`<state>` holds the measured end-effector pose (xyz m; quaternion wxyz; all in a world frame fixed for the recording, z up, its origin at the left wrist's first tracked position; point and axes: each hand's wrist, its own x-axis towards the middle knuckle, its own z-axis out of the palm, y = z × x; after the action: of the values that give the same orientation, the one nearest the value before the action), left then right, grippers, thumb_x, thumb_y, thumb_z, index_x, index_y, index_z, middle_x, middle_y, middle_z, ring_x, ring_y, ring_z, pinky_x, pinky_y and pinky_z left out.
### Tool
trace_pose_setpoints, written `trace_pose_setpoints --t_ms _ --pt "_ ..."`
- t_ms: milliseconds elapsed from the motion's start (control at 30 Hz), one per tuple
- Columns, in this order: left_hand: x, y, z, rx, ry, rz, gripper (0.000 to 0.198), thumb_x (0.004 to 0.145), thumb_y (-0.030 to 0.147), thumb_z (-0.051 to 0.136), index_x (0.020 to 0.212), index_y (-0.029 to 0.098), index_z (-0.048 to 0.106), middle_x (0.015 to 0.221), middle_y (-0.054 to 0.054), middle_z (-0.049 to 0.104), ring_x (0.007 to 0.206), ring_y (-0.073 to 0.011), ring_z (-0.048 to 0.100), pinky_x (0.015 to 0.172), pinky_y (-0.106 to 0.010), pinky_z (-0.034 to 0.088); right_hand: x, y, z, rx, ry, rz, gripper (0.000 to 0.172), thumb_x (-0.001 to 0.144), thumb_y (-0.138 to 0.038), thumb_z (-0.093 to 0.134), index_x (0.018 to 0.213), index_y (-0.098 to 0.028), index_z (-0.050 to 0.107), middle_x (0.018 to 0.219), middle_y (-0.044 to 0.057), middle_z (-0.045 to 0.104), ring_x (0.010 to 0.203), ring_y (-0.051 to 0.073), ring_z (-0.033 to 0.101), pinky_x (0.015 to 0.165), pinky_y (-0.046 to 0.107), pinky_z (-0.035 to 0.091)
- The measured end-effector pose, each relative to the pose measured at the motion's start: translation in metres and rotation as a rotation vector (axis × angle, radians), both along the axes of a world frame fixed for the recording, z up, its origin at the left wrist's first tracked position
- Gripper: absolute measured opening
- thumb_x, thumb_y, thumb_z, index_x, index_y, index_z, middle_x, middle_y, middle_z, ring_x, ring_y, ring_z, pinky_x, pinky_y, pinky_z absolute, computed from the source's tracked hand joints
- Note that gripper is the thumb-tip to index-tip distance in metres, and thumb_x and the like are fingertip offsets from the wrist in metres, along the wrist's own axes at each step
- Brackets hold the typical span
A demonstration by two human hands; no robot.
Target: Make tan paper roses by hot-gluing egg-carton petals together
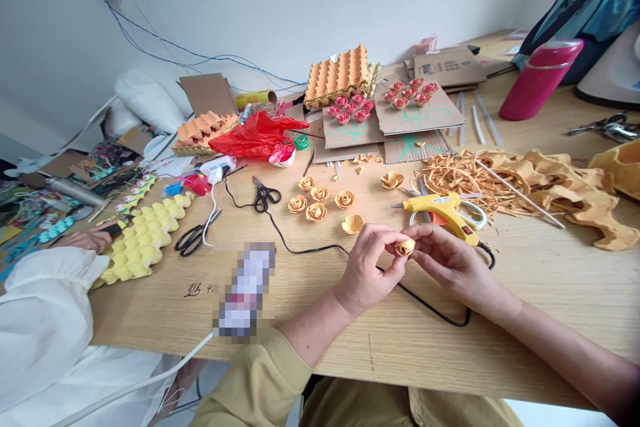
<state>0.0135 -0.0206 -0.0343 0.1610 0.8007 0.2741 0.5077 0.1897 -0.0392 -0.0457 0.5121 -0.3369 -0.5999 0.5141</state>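
Between the fingertips of my left hand (pixel 373 267) and my right hand (pixel 447 263) is a small orange rosebud (pixel 405 247) of rolled egg-carton pulp. Both hands pinch it above the table, one from each side. Just beyond my right hand lies a yellow glue gun (pixel 443 210), its nozzle to the left and its black cord running under my wrists. A loose petal cup (pixel 353 223) lies close to my left hand, and another flower cup (pixel 392 179) sits farther back. Several finished orange roses (pixel 320 193) stand grouped to the left of them.
Scissors (pixel 265 195) lie beyond the pixelated phone (pixel 245 290). Shredded orange pulp strips (pixel 455 180) are heaped right. Cardboard sheets (pixel 405 113) carry pink roses at the back, near stacked egg trays (pixel 337 73). A pink bottle (pixel 540 80) stands right. A co-worker's hand (pixel 90 239) touches a yellow tray (pixel 145 240).
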Motion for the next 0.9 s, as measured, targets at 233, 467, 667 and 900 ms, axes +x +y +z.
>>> trace_pose_setpoints --t_ms 233,467,667,900 --pt "-0.0005 -0.0016 0.0018 0.011 0.021 0.022 0.024 0.087 0.009 0.063 0.109 0.019 0.059 0.098 -0.005 0.061 0.088 -0.0157 0.062 0.073 -0.028 0.058 0.0006 0.0001 0.0007 -0.007 -0.034 -0.006 0.018 0.095 -0.031 0.062 0.113 -0.031 0.064 0.105 0.004 0.072 0.1 0.021 0.069 0.082 0.033 0.059" --pt "-0.0004 -0.0024 0.003 0.002 0.028 0.029 0.021 0.089 0.01 0.062 0.108 0.019 0.06 0.098 -0.005 0.062 0.088 -0.0158 0.062 0.073 -0.029 0.057 0.0012 -0.0001 0.0001 -0.018 -0.042 -0.007 0.019 0.094 -0.033 0.064 0.113 -0.031 0.064 0.106 0.005 0.072 0.102 0.021 0.069 0.083 0.033 0.059" --pt "-0.0004 -0.001 0.0016 0.025 0.025 0.028 0.023 0.088 0.01 0.063 0.108 0.019 0.06 0.097 -0.005 0.061 0.086 -0.0152 0.061 0.074 -0.029 0.057 0.0008 -0.0007 0.0023 -0.028 -0.028 -0.002 0.018 0.093 -0.034 0.065 0.111 -0.03 0.065 0.106 0.005 0.072 0.102 0.022 0.069 0.085 0.034 0.059" --pt "-0.0008 -0.0007 0.0017 0.027 0.027 0.028 0.021 0.088 0.011 0.062 0.108 0.019 0.06 0.097 -0.005 0.062 0.087 -0.0165 0.062 0.075 -0.031 0.058 0.0004 -0.0005 0.0035 -0.03 -0.027 -0.011 0.018 0.092 -0.036 0.066 0.108 -0.029 0.065 0.102 0.005 0.072 0.099 0.021 0.07 0.082 0.034 0.06"
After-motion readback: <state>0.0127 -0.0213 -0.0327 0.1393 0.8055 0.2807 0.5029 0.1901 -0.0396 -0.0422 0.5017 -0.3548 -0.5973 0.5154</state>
